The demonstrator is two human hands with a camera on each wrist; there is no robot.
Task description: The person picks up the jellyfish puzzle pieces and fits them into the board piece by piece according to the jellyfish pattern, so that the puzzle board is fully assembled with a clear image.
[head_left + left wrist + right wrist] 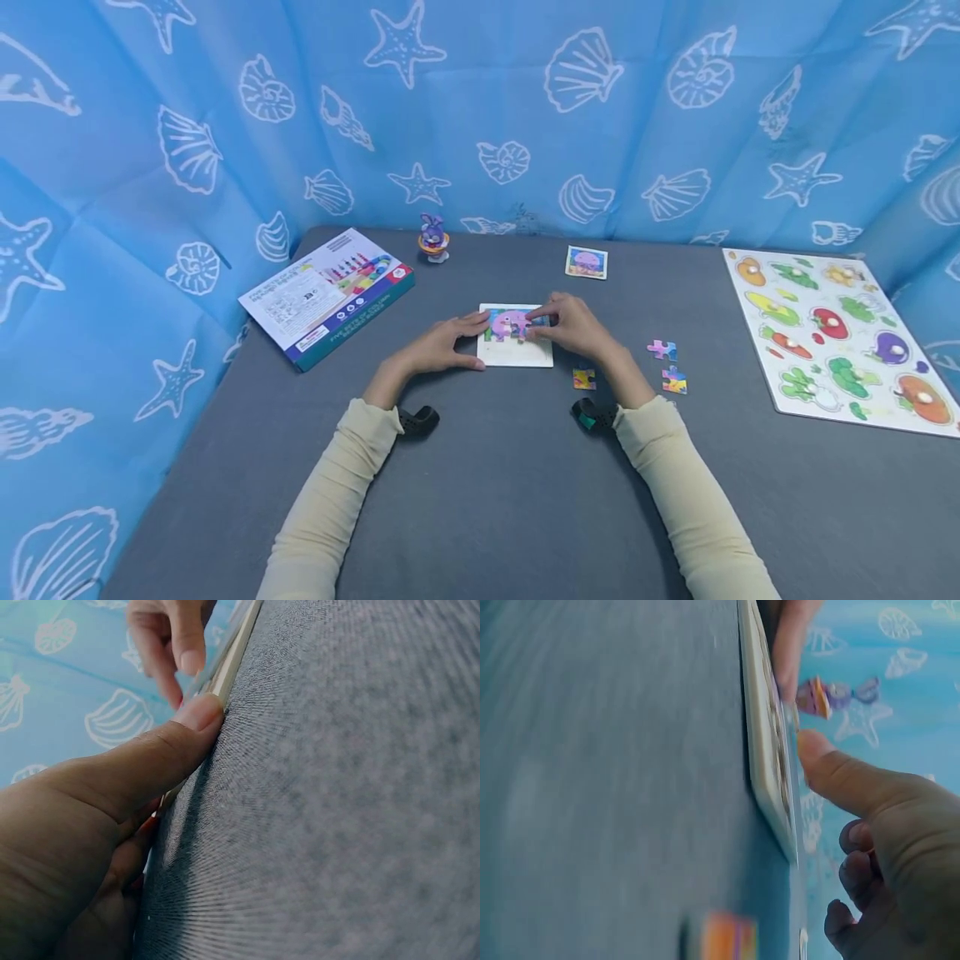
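A small jigsaw puzzle board (pixel 517 357) with a pale frame lies in front of me, its far part filled with pink and blue pieces (pixel 498 323). My left hand (pixel 442 343) holds the board's left side, with the thumb (pixel 199 712) against the near corner and the fingers at the far left. Over the board's right part, my right hand (pixel 573 327) pinches a puzzle piece at its fingertips, mostly hidden by them. In the right wrist view its thumb (pixel 817 750) sits just above the board's rim (pixel 761 742). A yellow puzzle piece (pixel 584 379) lies near the right wrist.
Two more puzzle pieces, one pink and blue (pixel 662 350) and one yellow and blue (pixel 674 381), lie right of the right forearm. Behind the board stand a picture card (pixel 587 262) and a rabbit figurine (pixel 432 239). A box (pixel 326 296) lies left, a vegetable board (pixel 843 342) right.
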